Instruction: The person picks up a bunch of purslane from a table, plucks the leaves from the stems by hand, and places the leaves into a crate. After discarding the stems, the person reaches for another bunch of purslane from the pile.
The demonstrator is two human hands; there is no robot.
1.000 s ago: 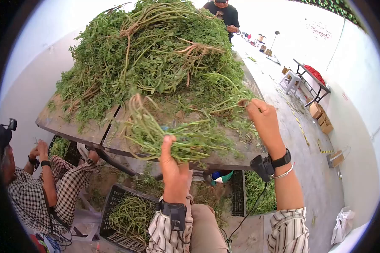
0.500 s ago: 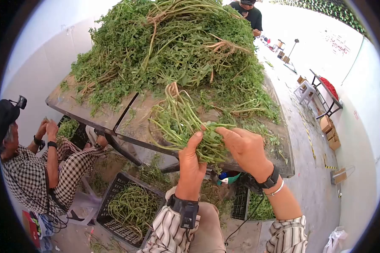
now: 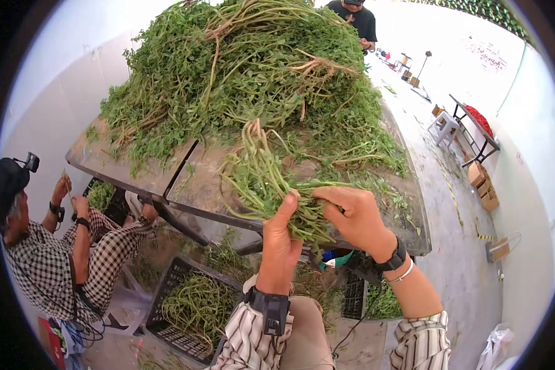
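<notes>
My left hand (image 3: pixel 280 243) is wrapped round the lower part of a bunch of leafy greens (image 3: pixel 260 176), thumb on top. Its pale stem ends point up and away from me over the table edge. At the bunch's right side, my right hand (image 3: pixel 359 217) pinches some green stems between thumb and bent fingers. Those stems stick out rightward past the fingers. Behind the bunch, a large heap of the same greens (image 3: pixel 246 80) covers much of the table (image 3: pixel 209 179), with some brown roots showing.
Below the table are a black crate (image 3: pixel 160 290) of stems and another crate (image 3: pixel 353 296) with greens. On the left sits a person in a checked shirt (image 3: pixel 40 265); another person (image 3: pixel 361 24) is behind the heap. Cardboard boxes (image 3: pixel 484 188) stand along the right.
My right hand has shifted slightly right, drawing the pinched stems a little out from the bunch. The seated person's hands have moved apart. The view has tilted slightly.
</notes>
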